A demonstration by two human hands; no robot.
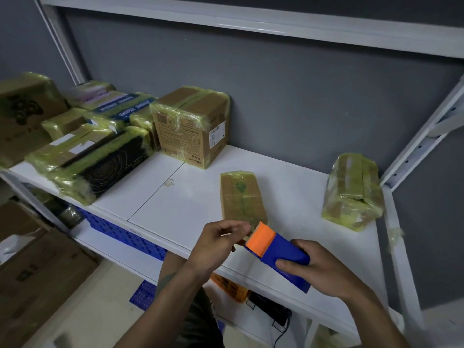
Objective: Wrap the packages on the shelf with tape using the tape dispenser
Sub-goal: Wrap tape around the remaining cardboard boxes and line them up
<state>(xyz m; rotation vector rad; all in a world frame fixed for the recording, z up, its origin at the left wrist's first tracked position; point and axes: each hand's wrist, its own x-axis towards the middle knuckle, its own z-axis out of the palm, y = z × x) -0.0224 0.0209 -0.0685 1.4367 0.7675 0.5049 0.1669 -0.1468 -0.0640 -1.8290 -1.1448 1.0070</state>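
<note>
A blue tape dispenser (286, 259) with an orange cutter head is held over the front edge of the white shelf (175, 202). My right hand (313, 268) grips its blue body. My left hand (221, 243) pinches the tape end at the orange head. Just beyond the dispenser lies a small brown package (241, 197) with tape on its top end. At the right end of the shelf stands a package (352, 190) wrapped in yellowish tape.
Several taped packages crowd the shelf's left end, among them a tall brown box (193, 124) and a black box (100, 164). White uprights and an upper shelf frame the space. Blue crates (125, 234) and cardboard boxes lie below.
</note>
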